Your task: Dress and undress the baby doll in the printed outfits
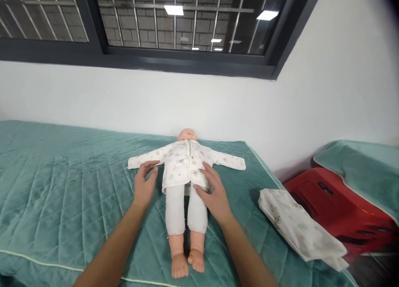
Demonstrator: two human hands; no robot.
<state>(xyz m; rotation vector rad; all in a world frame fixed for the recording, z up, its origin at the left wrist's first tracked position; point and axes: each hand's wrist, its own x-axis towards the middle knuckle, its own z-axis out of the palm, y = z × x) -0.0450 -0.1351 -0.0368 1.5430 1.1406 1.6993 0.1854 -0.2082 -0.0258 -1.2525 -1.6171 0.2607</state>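
A baby doll (195,212) lies on its back on the green quilted cover, its head toward the wall and its bare feet toward me. It wears a white printed jacket (179,164) with both sleeves spread out sideways. White cloth covers its legs down to the shins. Beside the jacket, just below the sleeve on the left, is my left hand (146,184), fingers curved and apart with nothing in them. My right hand (216,195) is over the jacket's lower right side, fingers spread; whether the fingertips touch the fabric I cannot tell.
Folded white printed cloth (296,224) lies at the right edge of the green quilted cover (71,187). Past that edge stands a red plastic object (336,199), partly under another green cloth (361,162). A white wall (131,100) and a barred window (187,29) rise behind.
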